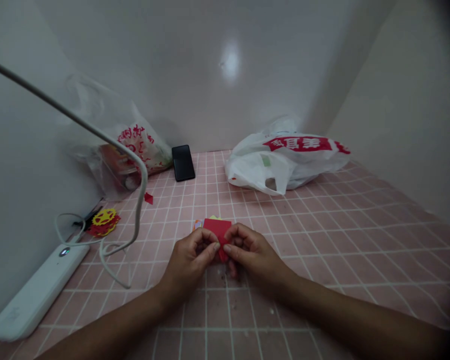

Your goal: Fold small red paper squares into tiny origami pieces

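My left hand (195,250) and my right hand (252,252) meet at the middle of the table, thumbs and fingertips pinched together. Between them they hold a small folded piece of red paper (223,255). Just behind the fingertips is a red paper square (217,227); whether it joins the folded piece I cannot tell. Edges of yellow paper (215,217) and a patterned orange-and-white piece (197,224) peek out beside the square. My fingers hide part of the red paper.
Pink tiles cover the table (322,240). At left lie a white power strip (37,295), red and yellow paper cutouts (104,217) and a looping cable (140,200). Toward the wall are a clear bag (112,165), a phone (183,163) and a white bag (285,160). A red scrap (148,198) lies nearby.
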Tool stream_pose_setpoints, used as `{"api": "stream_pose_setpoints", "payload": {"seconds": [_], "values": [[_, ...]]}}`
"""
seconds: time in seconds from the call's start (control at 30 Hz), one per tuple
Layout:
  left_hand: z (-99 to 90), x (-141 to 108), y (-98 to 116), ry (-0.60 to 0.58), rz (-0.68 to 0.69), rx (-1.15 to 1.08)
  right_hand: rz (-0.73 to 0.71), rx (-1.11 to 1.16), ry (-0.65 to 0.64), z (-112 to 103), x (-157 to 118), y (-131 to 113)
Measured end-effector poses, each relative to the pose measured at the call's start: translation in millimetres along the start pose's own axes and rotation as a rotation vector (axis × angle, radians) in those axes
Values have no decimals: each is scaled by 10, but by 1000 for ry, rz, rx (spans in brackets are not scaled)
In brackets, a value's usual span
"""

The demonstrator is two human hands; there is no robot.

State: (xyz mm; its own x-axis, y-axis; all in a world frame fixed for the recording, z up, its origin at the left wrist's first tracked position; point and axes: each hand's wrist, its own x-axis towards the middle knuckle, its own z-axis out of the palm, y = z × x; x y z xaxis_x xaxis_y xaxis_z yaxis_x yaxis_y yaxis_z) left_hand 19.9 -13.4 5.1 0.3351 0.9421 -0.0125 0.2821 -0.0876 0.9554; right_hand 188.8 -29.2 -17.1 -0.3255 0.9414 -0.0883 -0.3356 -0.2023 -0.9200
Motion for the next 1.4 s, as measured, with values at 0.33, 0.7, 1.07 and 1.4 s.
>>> {"api": "stream_pose_setpoints", "payload": {"seconds": [0.33, 0.7, 1.07, 1.4], "values": [[-19, -28, 7, 44, 160, 246, -73, -107, 3, 7, -35, 42], [-10, -32, -28, 35, 206, 257, -81, -217, 18, -9, -26, 3], [-20, -21, -20, -5, 223, 206, -110, -281, -29, -26, -23, -70], [15, -20, -58, 5, 106, -21, -89, -316, -4, -14, -35, -87]]}}
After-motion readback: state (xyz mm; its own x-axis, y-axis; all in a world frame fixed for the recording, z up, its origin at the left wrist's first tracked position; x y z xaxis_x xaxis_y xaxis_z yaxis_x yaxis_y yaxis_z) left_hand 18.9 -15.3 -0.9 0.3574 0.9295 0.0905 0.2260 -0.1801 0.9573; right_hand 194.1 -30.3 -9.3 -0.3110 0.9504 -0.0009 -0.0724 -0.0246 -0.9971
